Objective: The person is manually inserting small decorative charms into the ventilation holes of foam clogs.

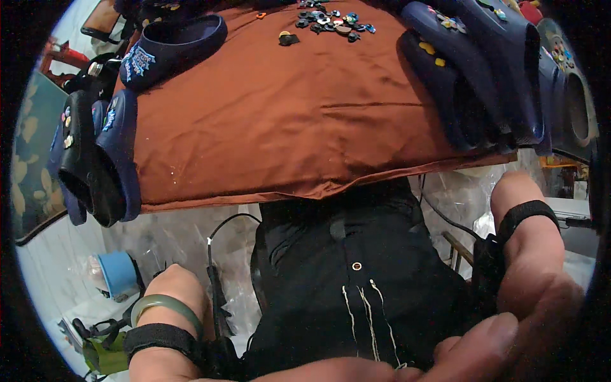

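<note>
My left hand point(173, 281) hangs low beside my lap, below the table edge. Its wrist carries a pale green bangle point(167, 307) and a black strap point(159, 336). Only the back of this hand shows and its fingers are hidden. A thin black cable point(213, 280) runs just to its right. My right hand point(514, 188) is down at the right side, past a black wrist strap point(528, 215), next to crinkled clear plastic point(458, 191). Its fingers are hidden too. A blurred patch of skin point(445, 356) fills the bottom edge.
The table wears a brown cloth point(286, 114). Navy clogs lie at its left edge point(102, 159), far left point(172, 48) and right point(471, 76). Several small shoe charms point(331, 22) are scattered at the far middle. A blue cup point(119, 272) sits on the floor at the left.
</note>
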The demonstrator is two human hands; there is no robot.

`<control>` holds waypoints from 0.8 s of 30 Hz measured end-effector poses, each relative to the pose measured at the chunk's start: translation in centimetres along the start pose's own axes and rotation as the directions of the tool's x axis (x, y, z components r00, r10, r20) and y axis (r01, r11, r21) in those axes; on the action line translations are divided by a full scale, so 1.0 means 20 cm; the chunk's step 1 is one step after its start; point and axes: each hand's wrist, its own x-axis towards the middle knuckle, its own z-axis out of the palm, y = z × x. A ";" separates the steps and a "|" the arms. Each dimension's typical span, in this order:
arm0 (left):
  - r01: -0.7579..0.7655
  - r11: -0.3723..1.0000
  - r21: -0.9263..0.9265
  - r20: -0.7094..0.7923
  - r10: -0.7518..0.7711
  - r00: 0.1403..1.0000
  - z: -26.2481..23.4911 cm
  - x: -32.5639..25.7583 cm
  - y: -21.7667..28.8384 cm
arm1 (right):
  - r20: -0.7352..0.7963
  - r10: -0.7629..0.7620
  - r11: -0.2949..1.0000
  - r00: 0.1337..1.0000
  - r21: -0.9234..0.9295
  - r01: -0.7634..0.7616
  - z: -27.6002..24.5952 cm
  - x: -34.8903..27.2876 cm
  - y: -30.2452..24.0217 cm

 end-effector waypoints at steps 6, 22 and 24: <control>-0.031 1.000 -0.006 -0.052 0.031 0.998 0.03 0.00 0.00 | 0.019 -0.040 0.999 0.999 -0.005 0.040 0.01 0.01 0.02; -0.035 0.997 -0.064 -0.072 0.030 0.997 -0.01 -0.01 0.00 | -0.046 -0.075 0.996 0.996 0.044 0.077 0.05 -0.03 0.03; -0.042 0.997 -0.072 -0.065 0.037 0.997 -0.01 -0.02 0.00 | -0.050 -0.067 0.997 0.997 0.045 0.069 0.06 -0.03 0.02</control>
